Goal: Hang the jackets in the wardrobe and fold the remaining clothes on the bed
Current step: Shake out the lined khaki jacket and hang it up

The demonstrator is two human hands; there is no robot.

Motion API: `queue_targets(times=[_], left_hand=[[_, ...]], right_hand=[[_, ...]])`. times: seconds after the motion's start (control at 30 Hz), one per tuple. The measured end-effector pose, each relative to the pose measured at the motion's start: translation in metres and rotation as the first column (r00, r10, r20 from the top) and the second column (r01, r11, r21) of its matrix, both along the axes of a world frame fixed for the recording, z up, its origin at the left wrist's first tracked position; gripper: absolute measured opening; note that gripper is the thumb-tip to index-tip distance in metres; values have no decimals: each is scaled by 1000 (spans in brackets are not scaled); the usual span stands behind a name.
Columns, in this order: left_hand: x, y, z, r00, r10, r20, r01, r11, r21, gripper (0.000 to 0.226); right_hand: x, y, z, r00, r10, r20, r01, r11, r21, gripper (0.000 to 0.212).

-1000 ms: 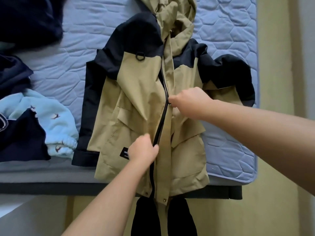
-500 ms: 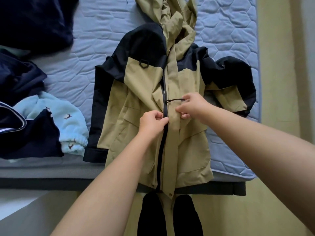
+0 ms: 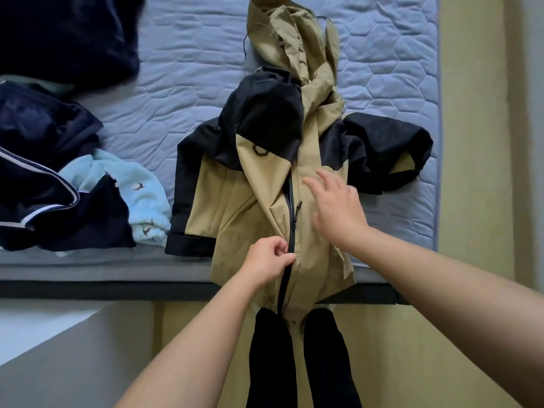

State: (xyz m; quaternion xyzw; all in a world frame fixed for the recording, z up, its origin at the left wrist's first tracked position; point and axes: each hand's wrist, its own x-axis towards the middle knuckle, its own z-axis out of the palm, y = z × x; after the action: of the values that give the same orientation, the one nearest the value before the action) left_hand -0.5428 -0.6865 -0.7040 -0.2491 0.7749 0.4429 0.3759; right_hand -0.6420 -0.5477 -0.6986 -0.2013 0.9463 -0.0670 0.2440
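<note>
The tan-and-black jacket [image 3: 253, 201] lies at centre frame on the bed [image 3: 182, 92], hem over the edge. The left hand [image 3: 266, 260] pinches its zip edge; the right hand [image 3: 335, 207] hovers, fingers [image 3: 316, 187] spread. Likely light, limp, slippery: lift by its 2 shoulders.

The dark clothes [image 3: 59, 33] run off the left and top edges; the hood [image 3: 290, 45] is clipped at the top.
</note>
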Motion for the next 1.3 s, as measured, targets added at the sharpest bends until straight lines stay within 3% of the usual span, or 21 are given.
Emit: queue_targets(times=[0.13, 0.3, 0.37, 0.53, 0.63, 0.7, 0.8, 0.9, 0.97, 1.13, 1.3], left_hand=[[-2, -4, -4, 997, -63, -53, 62, 998, -21, 29], [2, -7, -9, 990, -90, -104, 87, 996, -27, 30], [6, -6, -11, 990, -69, -120, 67, 997, -26, 30], [10, 1, -13, 993, -29, -113, 26, 999, -32, 28], [8, 6, -13, 996, -22, -85, 16, 998, -67, 24], [4, 9, -13, 997, 3, -82, -10, 997, -80, 18], [-10, 14, -7, 988, 89, -126, -101, 990, -94, 14], [-27, 16, -4, 979, 131, -159, -153, 980, -132, 25], [-36, 14, -3, 986, 85, -141, -108, 980, -164, 30], [-42, 11, 0, 995, 9, -102, -30, 977, -211, 29], [-38, 0, 2, 999, -13, -49, 2, 974, -227, 19]], right_hand=[[2, -4, -11, 904, 423, -63, -423, 906, 16, 35], [-9, -11, -11, 835, 550, 9, -549, 831, 86, 15], [-10, -11, -9, 843, 528, 106, -536, 841, 74, 9], [-9, -13, -2, 894, 336, 298, -360, 932, 29, 25], [-12, -18, 2, 851, 217, 478, -235, 972, -22, 24], [-13, -18, 4, 840, 194, 507, -199, 979, -44, 23], [-12, -17, 6, 860, 235, 453, -230, 971, -67, 20], [-11, -13, 9, 909, 245, 336, -247, 968, -38, 21], [-15, -10, 11, 927, 289, 237, -296, 955, -5, 24], [-36, -9, 17, 867, 484, 118, -495, 864, 90, 19], [-75, -7, 31, 879, 476, -3, -470, 868, 161, 17]])
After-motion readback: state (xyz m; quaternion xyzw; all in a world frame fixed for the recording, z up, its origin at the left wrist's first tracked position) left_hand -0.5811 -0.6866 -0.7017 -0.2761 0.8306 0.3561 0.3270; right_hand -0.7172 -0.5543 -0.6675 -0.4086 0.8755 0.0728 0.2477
